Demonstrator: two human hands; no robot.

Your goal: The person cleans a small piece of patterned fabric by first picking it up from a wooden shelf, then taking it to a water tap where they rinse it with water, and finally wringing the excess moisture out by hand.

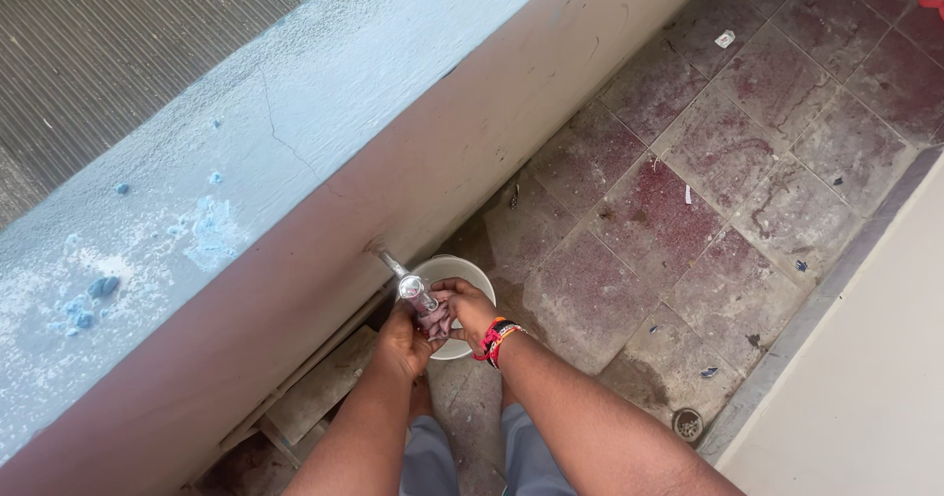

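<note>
One metal tap (405,285) jutted from the wall (324,260) above one white bucket (462,270). Two hands met beneath the spout: the left hand (401,344) and right hand (468,307) both closed on one small cloth (436,321). One floor drain (687,423) sat in the tiled floor (728,162).

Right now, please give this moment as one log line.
left hand: on cloth | right hand: on cloth | tap: above bucket

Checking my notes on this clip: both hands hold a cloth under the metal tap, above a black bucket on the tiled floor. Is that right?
Not quite: the bucket is white, not black, as the head view shows. Both the left hand and right hand do hold the cloth under the metal tap, above the tiled floor.
</note>
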